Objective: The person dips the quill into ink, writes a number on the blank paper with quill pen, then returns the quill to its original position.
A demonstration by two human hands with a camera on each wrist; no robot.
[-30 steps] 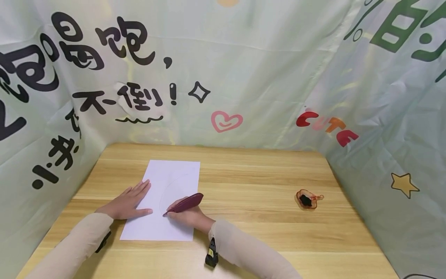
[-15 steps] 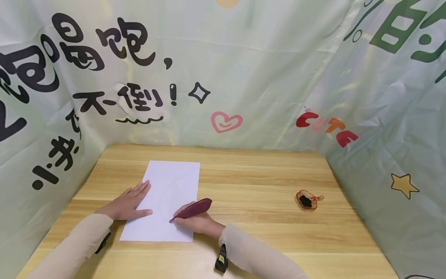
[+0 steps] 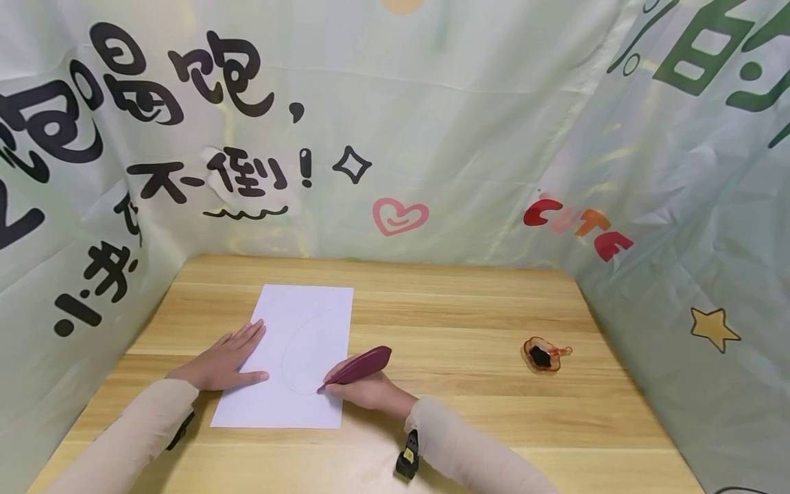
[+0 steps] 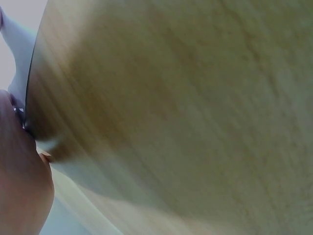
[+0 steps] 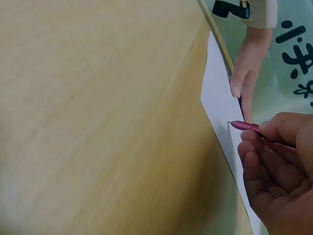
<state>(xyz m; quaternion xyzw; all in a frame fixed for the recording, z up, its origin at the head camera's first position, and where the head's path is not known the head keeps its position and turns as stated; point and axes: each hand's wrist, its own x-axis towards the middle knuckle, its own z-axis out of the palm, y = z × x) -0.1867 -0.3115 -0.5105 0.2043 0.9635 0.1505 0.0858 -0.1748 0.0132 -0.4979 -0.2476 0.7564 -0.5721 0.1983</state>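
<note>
Vs. half a sec ago: on the table [image 3: 463,329], the sheet [image 3: 271,405] stays put, L hand [image 3: 228,360] flat w/ fingers spread over its left edge; R hand [image 3: 367,393] has slid right, pinching the pen [image 3: 364,365], tip at the paper; the faint curve [image 3: 282,360] is longer, bottom rounded, R side open, so prob. only part drawn

Materials: table wood-look, streaky grain; sheet smooth white rectangle; pen maroon, feather-shaped top; dish [image 3: 555,353] see-through amber, sth black inside, well apart at R
</note>
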